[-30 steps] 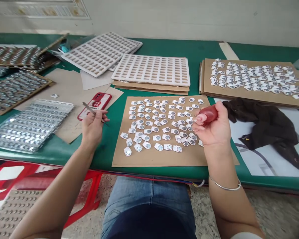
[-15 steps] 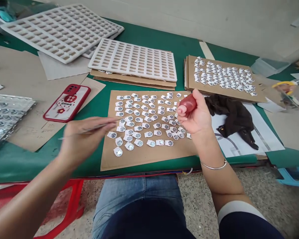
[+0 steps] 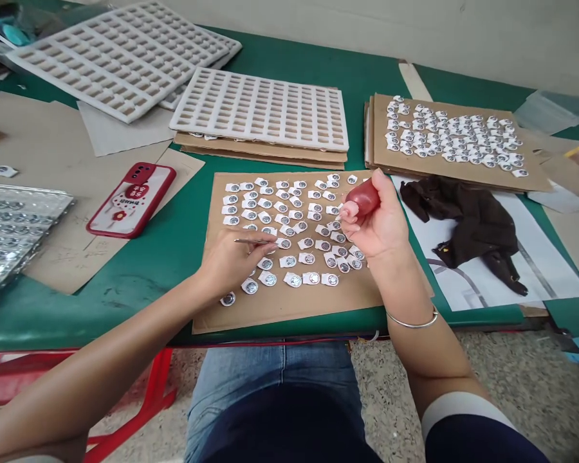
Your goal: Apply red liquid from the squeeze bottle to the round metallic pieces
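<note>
My left hand [image 3: 229,260] is closed in a pinch on thin metal tweezers [image 3: 251,241], low over the cardboard sheet [image 3: 294,305]. Rows of small white tabs with round silver discs lie on that sheet, and my fingertips are beside one tab [image 3: 284,244]. Several tabs under the left hand are hidden. My right hand [image 3: 383,222] wraps around a dark red squeeze bottle [image 3: 364,196], held above the sheet's right side. Its tip is mostly covered by my fingers.
A red phone [image 3: 131,199] lies to the left, near a clear tray of silver discs [image 3: 14,238]. White slotted trays [image 3: 260,109] stand behind. At the back right is another tab-covered cardboard stack [image 3: 458,170]; a dark brown cloth [image 3: 482,225] lies before it.
My left hand has moved right with the tweezers, from the sheet's left edge to over its tabs. My right hand still grips the red bottle in nearly the same place.
</note>
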The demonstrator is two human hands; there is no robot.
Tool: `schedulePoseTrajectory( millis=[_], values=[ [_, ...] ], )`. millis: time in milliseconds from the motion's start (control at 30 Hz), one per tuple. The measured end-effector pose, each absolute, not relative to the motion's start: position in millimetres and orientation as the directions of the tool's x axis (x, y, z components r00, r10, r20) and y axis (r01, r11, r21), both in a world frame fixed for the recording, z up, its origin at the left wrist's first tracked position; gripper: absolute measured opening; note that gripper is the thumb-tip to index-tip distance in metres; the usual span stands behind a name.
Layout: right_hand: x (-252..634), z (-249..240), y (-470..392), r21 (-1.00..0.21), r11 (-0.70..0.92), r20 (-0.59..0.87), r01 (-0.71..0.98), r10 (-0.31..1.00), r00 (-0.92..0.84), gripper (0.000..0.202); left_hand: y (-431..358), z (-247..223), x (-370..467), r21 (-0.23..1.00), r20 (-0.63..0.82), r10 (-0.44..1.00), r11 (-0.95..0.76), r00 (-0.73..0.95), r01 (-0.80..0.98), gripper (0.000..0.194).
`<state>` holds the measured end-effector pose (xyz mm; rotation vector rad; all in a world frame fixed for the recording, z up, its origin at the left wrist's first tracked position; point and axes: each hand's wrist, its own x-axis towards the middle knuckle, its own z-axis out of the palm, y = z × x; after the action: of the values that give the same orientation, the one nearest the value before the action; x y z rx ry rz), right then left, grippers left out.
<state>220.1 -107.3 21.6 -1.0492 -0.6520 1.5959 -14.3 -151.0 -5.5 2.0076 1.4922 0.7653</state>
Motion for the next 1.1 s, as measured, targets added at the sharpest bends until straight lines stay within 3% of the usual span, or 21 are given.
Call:
schedulePoseTrajectory(
  millis=[100,167,267,400,667,1100],
  values=[
    [221,25,-108,-0.83,-0.274,-0.294,-0.487,0.955,-0.035,0.045,-148,-5,-12,0.718,0.149,0.957,-0.277,0.247,0.638,0.017],
    [220,29,-109,-0.834,-0.263,-0.287,-0.484,0.958,-0.026,0.044,-148,-3,-15,0.713,0.241,0.929,-0.366,0.281,0.597,0.016],
    [216,36,-110,-0.863,-0.231,-0.254,-0.449,0.967,-0.008,0.043,-155,-2,-19,0.653,0.386,0.841,-0.539,0.379,0.532,0.02],
    [205,41,-114,-0.903,-0.129,-0.132,-0.41,0.991,-0.021,0.037,-172,-7,-19,0.544,0.445,0.726,-0.685,0.525,0.485,0.029],
    [180,22,-123,-0.979,0.006,0.002,-0.206,1.0,0.019,0.031,-183,-26,-13,0.364,0.56,0.615,-0.785,0.555,0.502,0.025],
    [172,7,-136,-0.998,0.069,0.069,-0.014,0.997,-0.044,0.026,-185,-28,-13,0.33,0.53,0.576,-0.816,0.623,0.474,0.025]
  ],
)
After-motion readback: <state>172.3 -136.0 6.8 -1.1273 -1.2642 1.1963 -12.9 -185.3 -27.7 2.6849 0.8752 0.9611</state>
